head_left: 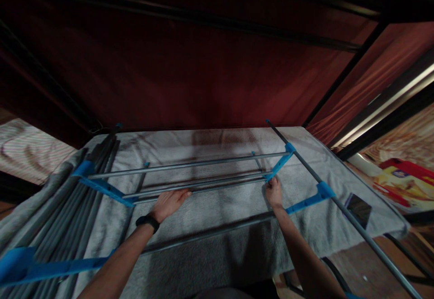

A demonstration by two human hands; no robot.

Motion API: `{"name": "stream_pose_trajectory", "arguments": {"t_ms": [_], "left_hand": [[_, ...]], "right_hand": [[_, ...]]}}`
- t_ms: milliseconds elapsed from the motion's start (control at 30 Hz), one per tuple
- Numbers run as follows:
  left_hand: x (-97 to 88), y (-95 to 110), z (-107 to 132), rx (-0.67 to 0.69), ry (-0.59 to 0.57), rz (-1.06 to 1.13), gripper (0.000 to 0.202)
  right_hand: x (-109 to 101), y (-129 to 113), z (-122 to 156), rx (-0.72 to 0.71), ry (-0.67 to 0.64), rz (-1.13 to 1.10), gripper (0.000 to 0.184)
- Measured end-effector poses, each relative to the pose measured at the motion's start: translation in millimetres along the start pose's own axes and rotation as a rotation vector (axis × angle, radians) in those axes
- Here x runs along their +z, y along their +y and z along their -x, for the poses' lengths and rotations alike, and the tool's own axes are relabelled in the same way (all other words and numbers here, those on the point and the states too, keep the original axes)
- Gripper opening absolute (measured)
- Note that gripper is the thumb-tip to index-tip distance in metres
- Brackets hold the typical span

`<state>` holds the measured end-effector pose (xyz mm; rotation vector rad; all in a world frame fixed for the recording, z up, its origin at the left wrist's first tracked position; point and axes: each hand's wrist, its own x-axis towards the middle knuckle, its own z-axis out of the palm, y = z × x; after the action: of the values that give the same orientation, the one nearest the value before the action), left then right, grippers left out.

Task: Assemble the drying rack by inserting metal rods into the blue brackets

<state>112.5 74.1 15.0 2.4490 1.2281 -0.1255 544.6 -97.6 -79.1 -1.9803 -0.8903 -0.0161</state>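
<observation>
A rack frame of grey metal tubes and blue plastic brackets stands on a cloth-covered surface. My left hand (171, 203) lies over the nearer of two close-set metal tubes (227, 187), its fingers curled onto it and partly hidden. At the other end of that tube, my right hand (274, 192) is closed at the lower tip of the right blue bracket (282, 164). The left blue bracket (110, 190) takes the tubes' left ends. A higher tube (196, 165) runs behind, and a lower tube (217, 233) passes nearer me, beneath my forearms.
Several loose grey tubes (73, 226) lie bundled on the left. A phone (358, 209) rests on the grey cloth (217, 143) at the right. Beyond the right edge is a red and yellow package (403, 183). Dark red fabric (190, 73) hangs behind.
</observation>
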Motion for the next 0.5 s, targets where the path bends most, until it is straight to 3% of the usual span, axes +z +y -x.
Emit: {"name": "stream_pose_trajectory", "arguments": {"t_ms": [267, 500], "left_hand": [[-5.1, -0.5, -3.3, -0.006, -0.080, 0.061, 0.060], [-0.3, -1.2, -1.1, 0.015, -0.003, 0.045, 0.057]], "right_hand": [[-0.7, 1.0, 1.0, 0.004, -0.003, 0.021, 0.018], [-4.4, -8.5, 0.8, 0.018, -0.007, 0.038, 0.017]]}}
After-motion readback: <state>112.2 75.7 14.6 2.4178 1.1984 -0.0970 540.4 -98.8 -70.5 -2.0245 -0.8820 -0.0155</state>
